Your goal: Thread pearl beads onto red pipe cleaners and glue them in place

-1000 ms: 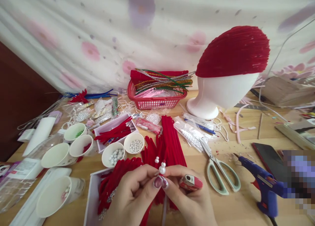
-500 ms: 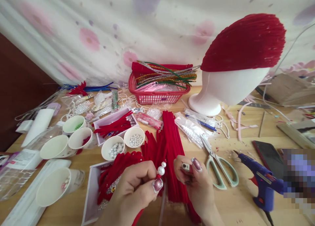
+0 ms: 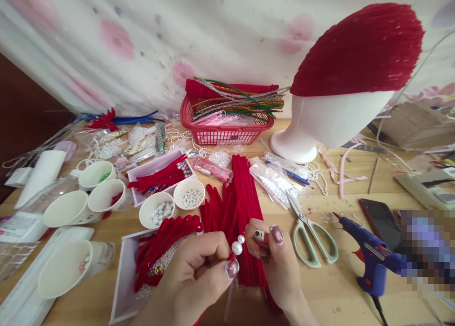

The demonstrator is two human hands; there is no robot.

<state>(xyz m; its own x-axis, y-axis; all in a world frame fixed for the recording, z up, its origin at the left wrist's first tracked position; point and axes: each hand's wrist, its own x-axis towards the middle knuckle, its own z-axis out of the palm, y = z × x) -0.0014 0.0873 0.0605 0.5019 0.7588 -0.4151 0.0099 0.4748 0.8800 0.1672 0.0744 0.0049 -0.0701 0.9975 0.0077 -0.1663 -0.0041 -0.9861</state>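
My left hand (image 3: pixel 199 271) pinches a red pipe cleaner (image 3: pixel 232 257) between thumb and forefinger. Two white pearl beads (image 3: pixel 237 248), one larger than the other, are threaded on its upper end. Just to the right, my right hand (image 3: pixel 277 264) is closed with thumb against curled fingers, close to the pipe cleaner's tip; whatever lies between those fingers is hidden. Behind and under both hands stretches a bundle of red pipe cleaners (image 3: pixel 245 193). Beside my left wrist, a white box (image 3: pixel 120 278) holds looped red pipe cleaners and beads.
Paper cups of beads (image 3: pixel 73 207) stand on the left. A red basket (image 3: pixel 227 134) with glittery stems is at the back, near a white mannequin head (image 3: pixel 330 120) wearing a red cap (image 3: pixel 359 56). Scissors (image 3: pixel 309 233), a blue glue gun (image 3: pixel 369 250) and a phone (image 3: pixel 380 221) lie right.
My right hand has come slightly left, closer to the beaded tip, while my left hand has shifted a little right with the pipe cleaner. The camera view has tilted slightly downward.
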